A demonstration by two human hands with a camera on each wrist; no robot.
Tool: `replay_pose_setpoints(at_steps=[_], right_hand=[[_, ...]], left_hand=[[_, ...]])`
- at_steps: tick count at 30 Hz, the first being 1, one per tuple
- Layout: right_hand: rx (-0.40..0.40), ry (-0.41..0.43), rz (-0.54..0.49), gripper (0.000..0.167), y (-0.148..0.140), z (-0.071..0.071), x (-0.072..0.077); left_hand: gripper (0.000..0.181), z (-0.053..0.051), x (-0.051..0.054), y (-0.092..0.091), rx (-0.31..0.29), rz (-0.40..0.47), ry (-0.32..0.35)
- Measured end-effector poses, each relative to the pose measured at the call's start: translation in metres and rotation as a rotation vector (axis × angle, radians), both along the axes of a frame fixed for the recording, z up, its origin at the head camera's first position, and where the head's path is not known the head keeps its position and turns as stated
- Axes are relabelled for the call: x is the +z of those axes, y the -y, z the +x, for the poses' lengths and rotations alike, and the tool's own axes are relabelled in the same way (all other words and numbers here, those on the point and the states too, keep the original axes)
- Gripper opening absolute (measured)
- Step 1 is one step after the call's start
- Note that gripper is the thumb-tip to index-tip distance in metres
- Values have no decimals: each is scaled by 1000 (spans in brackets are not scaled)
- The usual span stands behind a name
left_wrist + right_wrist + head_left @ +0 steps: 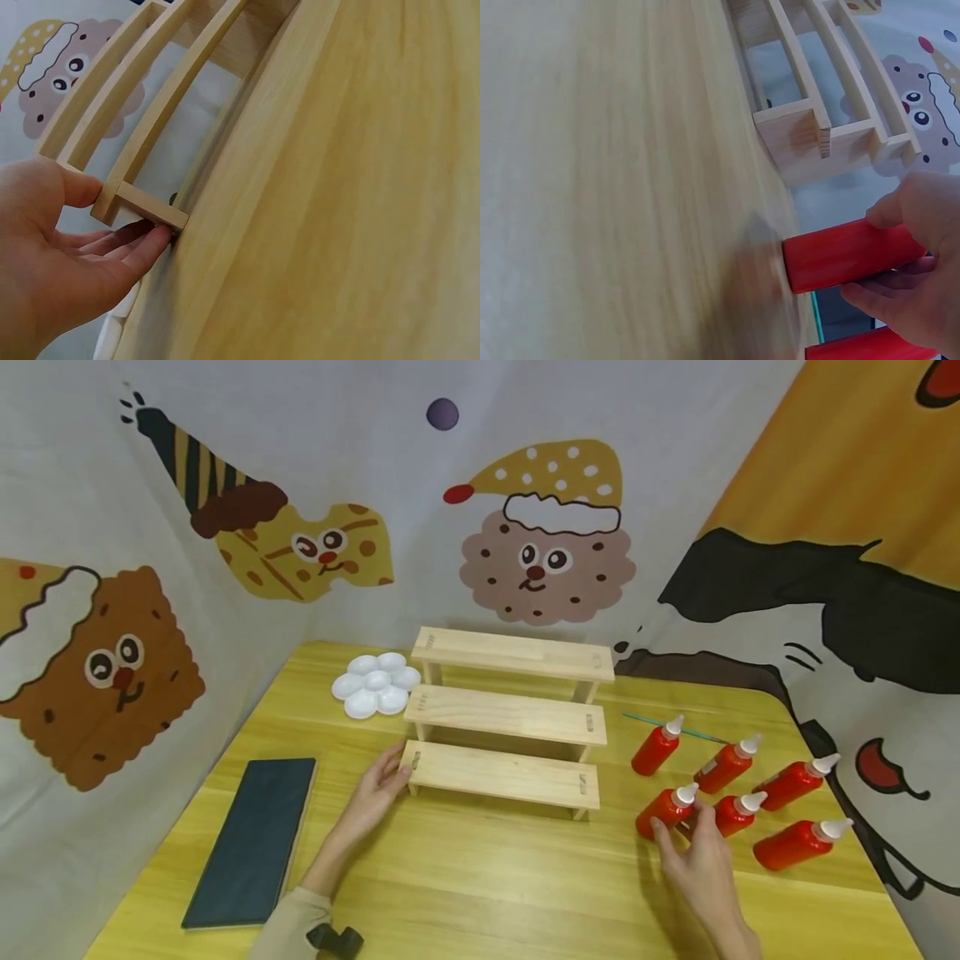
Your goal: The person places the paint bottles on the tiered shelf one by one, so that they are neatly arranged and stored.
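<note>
A pale wooden three-step rack [502, 772] stands on the table. My left hand [372, 795] holds the left end of its lowest step. In the left wrist view the thumb [81, 187] lies against the plank's end and the fingertips touch the leg under it. My right hand [701, 872] grips a red squeeze bottle [658, 814] with a white nozzle, right of the rack. In the right wrist view that bottle [840, 255] stands between thumb and fingers, its base at the tabletop. Several similar red bottles [791, 846] stand close to this hand.
A white flower-shaped paint palette [377, 680] lies left of the rack. Nearer the left edge is a dark rectangular board [251, 843]. A thin teal brush [637, 718] lies behind the bottles. Cartoon-printed cloth [412, 468] hangs around the yellow wood table [510, 885].
</note>
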State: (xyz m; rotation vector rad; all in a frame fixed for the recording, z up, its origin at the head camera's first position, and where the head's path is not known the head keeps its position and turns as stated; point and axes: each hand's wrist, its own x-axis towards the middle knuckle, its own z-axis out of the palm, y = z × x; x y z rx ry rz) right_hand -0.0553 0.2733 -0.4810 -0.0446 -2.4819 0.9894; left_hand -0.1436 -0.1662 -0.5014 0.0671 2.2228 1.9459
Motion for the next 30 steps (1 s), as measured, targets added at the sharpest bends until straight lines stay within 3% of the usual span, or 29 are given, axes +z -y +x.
replay_pose_setpoints(at_steps=[4, 9, 17, 26, 30], right_hand=[[-14, -32, 17, 54, -1, -1, -5], [-41, -9, 18, 49, -1, -1, -8], [-35, 9, -14, 48, 4, 0, -2], [39, -180, 22, 50, 13, -18, 24], [72, -190, 36, 50, 19, -28, 43]], left_hand=[[60, -1, -2, -2, 10, 1, 2], [61, 0, -5, -5, 39, 13, 14], [58, 3, -9, -9, 71, 22, 12], [57, -1, -12, -6, 65, 29, 8], [56, -1, -11, -5, 66, 30, 2]])
